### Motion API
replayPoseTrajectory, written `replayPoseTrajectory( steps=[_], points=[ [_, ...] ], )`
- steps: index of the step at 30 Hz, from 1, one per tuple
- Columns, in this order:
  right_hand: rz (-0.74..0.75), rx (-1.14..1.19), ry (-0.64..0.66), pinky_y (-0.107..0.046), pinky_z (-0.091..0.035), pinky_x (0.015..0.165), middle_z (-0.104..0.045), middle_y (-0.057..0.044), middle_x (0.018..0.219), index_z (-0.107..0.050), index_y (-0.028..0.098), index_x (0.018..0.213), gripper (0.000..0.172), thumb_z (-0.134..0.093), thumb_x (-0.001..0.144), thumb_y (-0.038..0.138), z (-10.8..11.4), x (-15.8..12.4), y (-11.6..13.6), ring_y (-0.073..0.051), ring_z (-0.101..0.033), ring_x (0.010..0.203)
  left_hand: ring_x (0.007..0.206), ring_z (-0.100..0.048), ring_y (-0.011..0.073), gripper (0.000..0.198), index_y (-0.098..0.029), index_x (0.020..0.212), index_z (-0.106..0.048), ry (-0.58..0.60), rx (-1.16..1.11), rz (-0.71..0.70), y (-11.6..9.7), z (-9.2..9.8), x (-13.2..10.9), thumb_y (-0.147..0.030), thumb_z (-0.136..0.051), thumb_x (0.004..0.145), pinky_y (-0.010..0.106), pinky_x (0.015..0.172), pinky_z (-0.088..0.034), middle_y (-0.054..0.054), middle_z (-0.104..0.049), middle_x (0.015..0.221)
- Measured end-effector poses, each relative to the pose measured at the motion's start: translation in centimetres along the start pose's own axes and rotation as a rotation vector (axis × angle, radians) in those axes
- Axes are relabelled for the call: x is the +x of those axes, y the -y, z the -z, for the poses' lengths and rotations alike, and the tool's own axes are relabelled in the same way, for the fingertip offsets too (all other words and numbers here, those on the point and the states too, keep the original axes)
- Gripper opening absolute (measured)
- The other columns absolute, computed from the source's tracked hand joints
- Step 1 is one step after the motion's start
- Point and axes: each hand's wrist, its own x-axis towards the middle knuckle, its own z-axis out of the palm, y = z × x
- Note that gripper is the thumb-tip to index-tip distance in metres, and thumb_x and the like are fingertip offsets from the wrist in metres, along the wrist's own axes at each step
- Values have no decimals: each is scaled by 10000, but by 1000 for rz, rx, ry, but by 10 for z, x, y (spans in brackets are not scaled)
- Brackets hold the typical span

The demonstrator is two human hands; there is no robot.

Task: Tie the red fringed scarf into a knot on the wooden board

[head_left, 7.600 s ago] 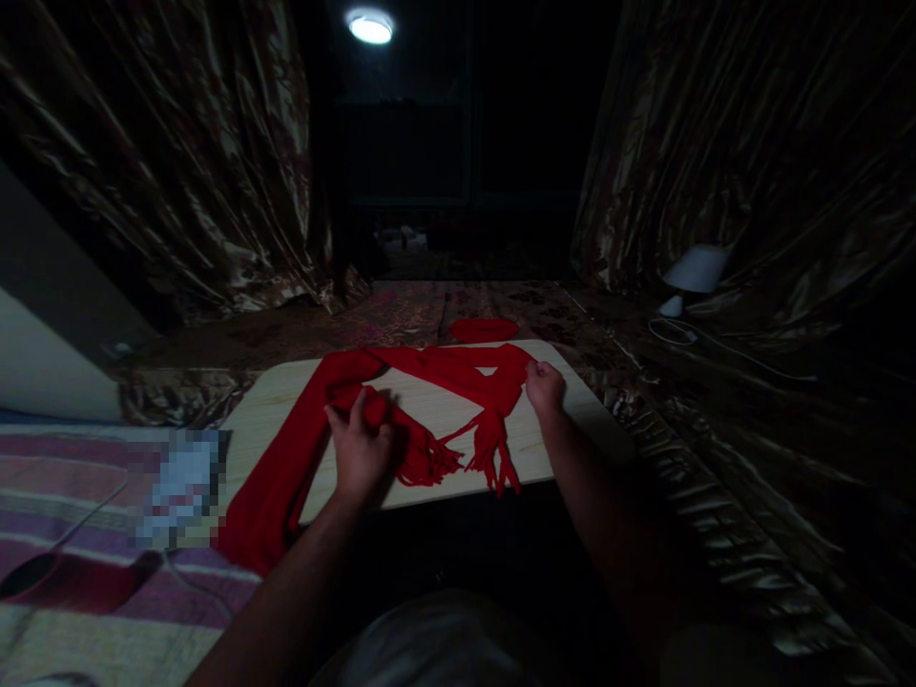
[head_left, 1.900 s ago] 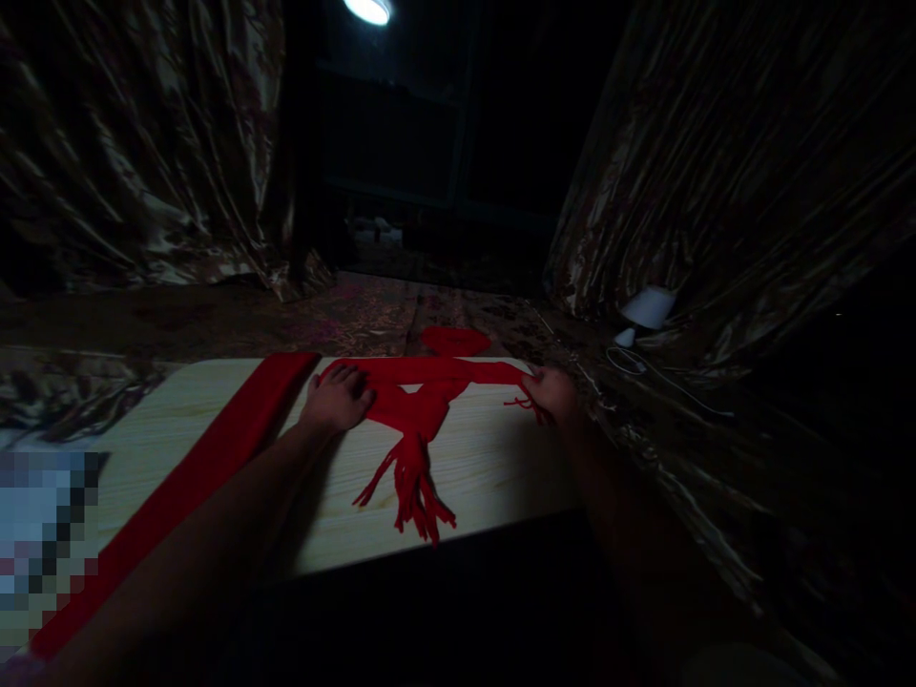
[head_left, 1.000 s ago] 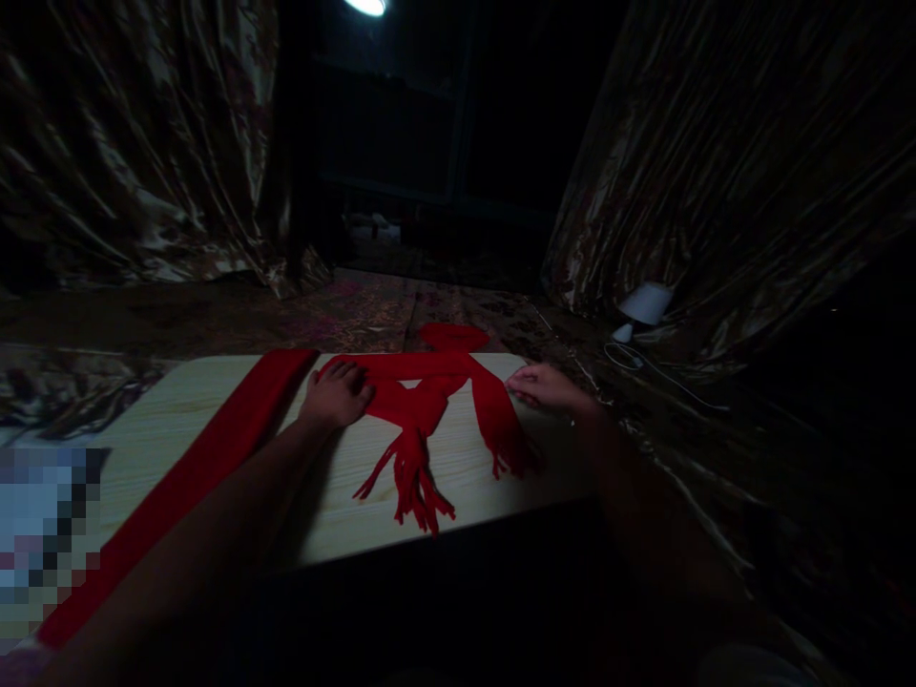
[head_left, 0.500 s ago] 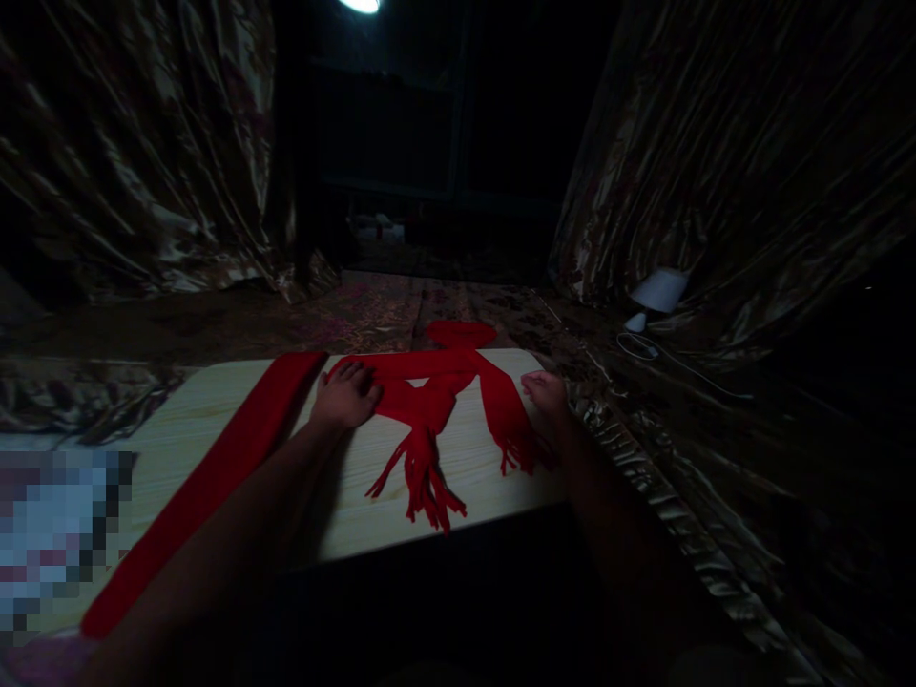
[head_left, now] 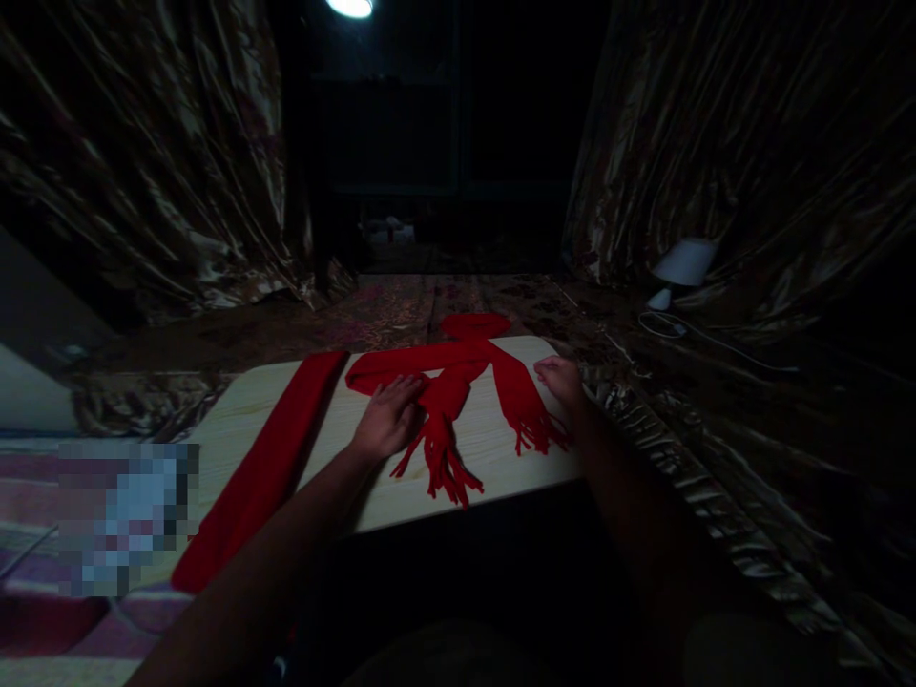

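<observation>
White-shaded table lamp (head_left: pixel 678 269): beyond, right of right grip (head_left: pixel 562 381). Striped cloth (head_left: pixel 29 501): well left of left grip (head_left: pixel 388 418).

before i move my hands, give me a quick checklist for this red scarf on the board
1. Left hand on the red scarf: ok, it lies on the folded cloth.
2. Right hand gripping the scarf: not ok, it is curled beside it, no cloth visible in it.
3. Right fringe on the board: ok.
4. Scarf in one layer: not ok, it overlaps itself.
5. Red strip at left joined to the scarf: cannot tell, bare board shows between them but the far edge is unclear.
6. Lamp away from the cloth: ok.
</observation>
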Motion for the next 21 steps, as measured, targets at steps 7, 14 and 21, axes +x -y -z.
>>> replayPoseTrajectory(
  steps=[7, 14, 21],
  points=[
    [124, -304, 27, -268, -507, 666, -736, -57, 749, -730, 163, 794, 179, -573, 760, 243, -12, -3, 19, -178, -666, 696, 1408, -421, 324, 530, -178, 1441, -542, 100, 93, 26, 1, -10, 5, -375, -367, 982, 562, 1146, -304, 124, -522, 1482],
    [653, -531, 522, -274, -495, 882, -746, -62, 1065, -774, 208, 1018, 281, -647, 789, 106, -72, -19, 74, -174, -675, 942, 1172, -588, 282, 425, -156, 1277, -668, -101, 78, -136, -2, -6, 7, -248, -516, 891, 440, 1019, -447, 130, -679, 1260],
    [751, -733, 692, -274, -460, 891, -720, -65, 1096, -754, 216, 997, 256, -592, 845, 89, -102, -28, 92, -188, -643, 1029, 948, -631, 267, 284, -160, 1056, -750, -114, 64, -92, 4, -10, 14, -221, -543, 872, 406, 881, -487, 119, -732, 1040]
  ],
)
